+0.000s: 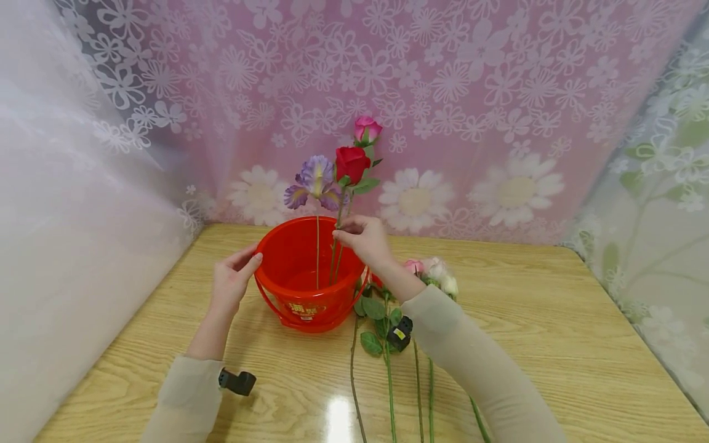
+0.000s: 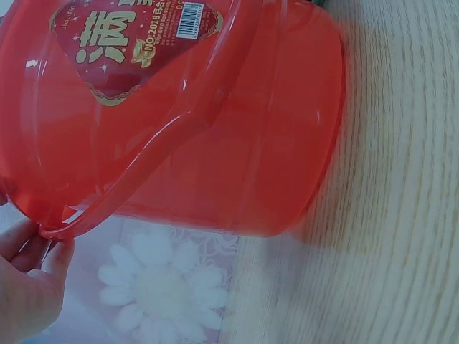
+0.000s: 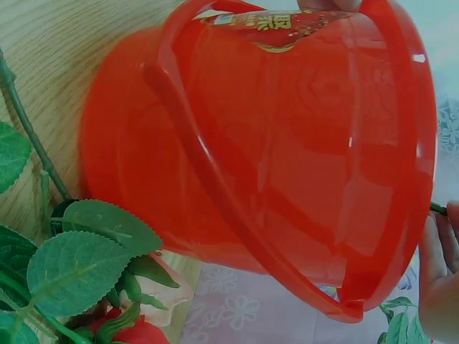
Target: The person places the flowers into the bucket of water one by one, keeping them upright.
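Note:
A red bucket point(image 1: 338, 311) stands upright on the table, its handle hanging down at the front. My left hand point(image 1: 228, 288) grips the left side of the rim, thumb and fingers at the handle joint, which the left wrist view shows close up. Over the right part of the opening, my right hand point(image 1: 367, 241) pinches the green stem of a red rose point(image 1: 352, 165), whose lower end is inside the bucket. A purple iris point(image 1: 316, 179) and a pink rose point(image 1: 367, 128) also rise out of the bucket, the pink one just behind the red.
To the bucket's right, under my right forearm, lie several loose flowers, among them a pink bloom point(image 1: 413, 266) and white blooms point(image 1: 440, 275), with leaves point(image 3: 79, 258) and stems pointing toward me. A floral curtain point(image 1: 471, 123) hangs behind the wood-grain table point(image 1: 532, 307).

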`<state>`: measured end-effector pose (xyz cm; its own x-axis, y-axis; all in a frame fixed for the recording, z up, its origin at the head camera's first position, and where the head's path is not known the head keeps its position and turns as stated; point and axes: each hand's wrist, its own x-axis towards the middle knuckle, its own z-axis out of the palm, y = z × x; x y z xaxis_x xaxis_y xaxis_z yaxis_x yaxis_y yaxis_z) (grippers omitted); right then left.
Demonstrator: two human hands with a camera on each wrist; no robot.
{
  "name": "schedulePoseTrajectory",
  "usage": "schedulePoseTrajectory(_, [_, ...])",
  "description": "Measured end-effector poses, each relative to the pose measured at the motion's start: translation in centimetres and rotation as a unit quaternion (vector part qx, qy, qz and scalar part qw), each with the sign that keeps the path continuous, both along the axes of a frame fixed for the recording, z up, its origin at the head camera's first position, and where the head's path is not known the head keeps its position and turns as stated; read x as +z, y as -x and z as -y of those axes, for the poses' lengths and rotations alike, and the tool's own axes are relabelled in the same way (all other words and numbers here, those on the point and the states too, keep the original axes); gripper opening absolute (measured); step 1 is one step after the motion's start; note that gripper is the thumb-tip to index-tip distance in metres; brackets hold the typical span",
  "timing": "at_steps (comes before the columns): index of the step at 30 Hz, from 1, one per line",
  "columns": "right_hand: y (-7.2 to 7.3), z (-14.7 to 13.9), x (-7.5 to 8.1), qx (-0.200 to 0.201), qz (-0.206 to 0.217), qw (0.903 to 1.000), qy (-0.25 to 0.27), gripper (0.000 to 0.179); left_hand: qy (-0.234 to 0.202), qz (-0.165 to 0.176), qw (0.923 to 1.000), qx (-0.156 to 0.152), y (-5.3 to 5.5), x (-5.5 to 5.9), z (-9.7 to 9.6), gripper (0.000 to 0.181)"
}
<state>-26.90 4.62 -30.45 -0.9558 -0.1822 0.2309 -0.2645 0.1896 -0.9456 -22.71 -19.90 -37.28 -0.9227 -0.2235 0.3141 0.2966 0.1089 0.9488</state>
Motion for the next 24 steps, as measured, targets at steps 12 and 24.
schedulePoseTrajectory(12, [0.30,0.33,-0.44,0.016,-0.018,0.9972,-0.070,0.020,0.000,0.000,1.0000,0.003,0.00,0.02,-0.02,0.036])
schedulePoseTrajectory(24, [0.40,0.90,-0.64,0.013,-0.042,0.9891,-0.141,0.016,-0.005,0.008,0.9999,0.009,0.09,-0.13,0.01,0.036])
